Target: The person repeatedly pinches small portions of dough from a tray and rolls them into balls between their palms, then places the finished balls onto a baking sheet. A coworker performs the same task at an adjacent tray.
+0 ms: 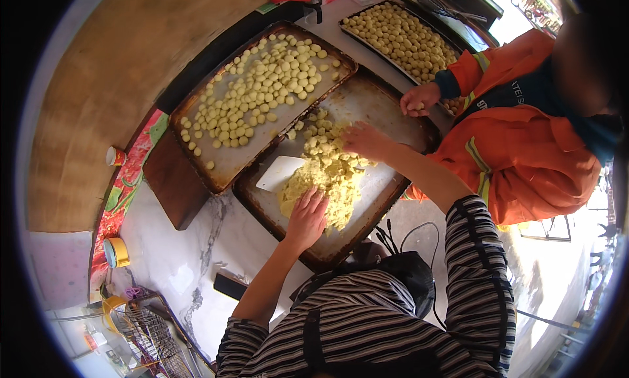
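Observation:
On a worn metal baking tray (pixel 393 179) lies a heap of crumbly yellow dough (pixel 324 181), broken into small lumps at its far side. My left hand (pixel 308 213) rests flat on the near left part of the heap with its fingers extended. My right hand (pixel 366 141) is over the lumps at the far right; its fingertips touch them, and whether it holds one I cannot tell. A white flat dough scraper (pixel 280 173) lies at the heap's left edge, partly against the dough. Beyond it, a second tray (pixel 221 174) bears many small round yellow dough balls (pixel 275 78).
A person in an orange jacket (pixel 526 157) stands at the right, one hand (pixel 421 100) near a third tray (pixel 378 50) full of balls. A dark wooden block (pixel 177 181), a phone (pixel 230 285), a yellow tape roll (pixel 117 252), a paper cup (pixel 116 156) and a wire basket (pixel 157 334) are at the left.

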The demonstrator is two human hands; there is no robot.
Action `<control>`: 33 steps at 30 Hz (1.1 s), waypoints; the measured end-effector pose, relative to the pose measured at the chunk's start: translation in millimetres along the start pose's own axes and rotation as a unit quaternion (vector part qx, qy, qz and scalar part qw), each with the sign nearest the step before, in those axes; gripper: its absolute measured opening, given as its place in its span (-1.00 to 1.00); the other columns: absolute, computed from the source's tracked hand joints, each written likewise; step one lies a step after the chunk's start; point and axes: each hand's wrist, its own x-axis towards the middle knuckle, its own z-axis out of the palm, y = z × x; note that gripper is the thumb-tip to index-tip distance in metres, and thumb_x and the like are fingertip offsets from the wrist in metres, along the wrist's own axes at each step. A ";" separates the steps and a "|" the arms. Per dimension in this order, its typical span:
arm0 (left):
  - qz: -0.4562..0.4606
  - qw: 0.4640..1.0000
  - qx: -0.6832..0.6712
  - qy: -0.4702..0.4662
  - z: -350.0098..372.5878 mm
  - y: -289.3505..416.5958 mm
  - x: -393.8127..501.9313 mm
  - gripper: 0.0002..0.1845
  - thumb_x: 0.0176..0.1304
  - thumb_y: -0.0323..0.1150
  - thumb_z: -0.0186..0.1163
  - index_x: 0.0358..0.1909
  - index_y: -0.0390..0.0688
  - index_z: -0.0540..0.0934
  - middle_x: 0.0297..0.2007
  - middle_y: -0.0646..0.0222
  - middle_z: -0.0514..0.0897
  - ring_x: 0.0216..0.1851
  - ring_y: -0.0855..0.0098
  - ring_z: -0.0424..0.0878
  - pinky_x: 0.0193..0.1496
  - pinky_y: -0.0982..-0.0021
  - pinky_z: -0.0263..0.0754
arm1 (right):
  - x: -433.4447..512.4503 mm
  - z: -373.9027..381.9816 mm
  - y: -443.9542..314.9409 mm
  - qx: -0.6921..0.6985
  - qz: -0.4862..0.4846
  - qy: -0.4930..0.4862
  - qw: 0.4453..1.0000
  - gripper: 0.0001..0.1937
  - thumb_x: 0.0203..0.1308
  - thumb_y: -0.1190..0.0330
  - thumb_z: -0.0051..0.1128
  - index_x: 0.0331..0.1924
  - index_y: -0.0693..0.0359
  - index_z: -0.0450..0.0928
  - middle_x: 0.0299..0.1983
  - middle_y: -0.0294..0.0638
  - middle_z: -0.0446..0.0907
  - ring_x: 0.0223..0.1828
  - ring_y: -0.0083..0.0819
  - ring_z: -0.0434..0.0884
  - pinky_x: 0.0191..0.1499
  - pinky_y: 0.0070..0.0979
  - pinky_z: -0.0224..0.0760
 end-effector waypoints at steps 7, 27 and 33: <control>-0.012 1.000 0.023 0.004 2.4 6.0 2.0 -0.45 0.04 -0.35 0.26 0.14 -0.16 0.46 0.15 0.21 0.43 0.33 0.15 0.21 0.30 0.06 0.15 | 13.5 -55.1 -9.1 0.078 0.340 0.035 0.936 -0.51 0.07 0.48 0.11 0.17 0.19 0.38 0.12 -0.02 0.42 0.14 -0.07 0.47 0.19 -0.20 0.34; -0.029 0.998 0.048 0.009 6.9 8.9 0.8 -0.45 0.05 -0.30 0.23 0.16 -0.13 0.46 0.17 0.26 0.45 0.35 0.22 0.21 0.34 0.11 0.08 | 27.8 -38.1 -25.6 0.238 0.422 0.099 0.869 -0.75 0.10 0.30 0.18 -0.17 0.22 0.49 -0.23 -0.09 0.59 -0.17 -0.10 0.60 -0.16 -0.23 0.54; -0.015 0.999 0.041 0.008 4.2 6.8 2.9 -0.42 0.03 -0.30 0.22 0.17 -0.18 0.45 0.13 0.20 0.47 0.34 0.18 0.23 0.35 0.07 0.08 | 121.5 1.7 -42.5 0.263 0.146 0.135 0.944 -0.79 0.03 0.41 0.11 -0.19 0.14 0.54 -0.03 -0.20 0.52 0.05 -0.20 0.50 0.05 -0.22 0.43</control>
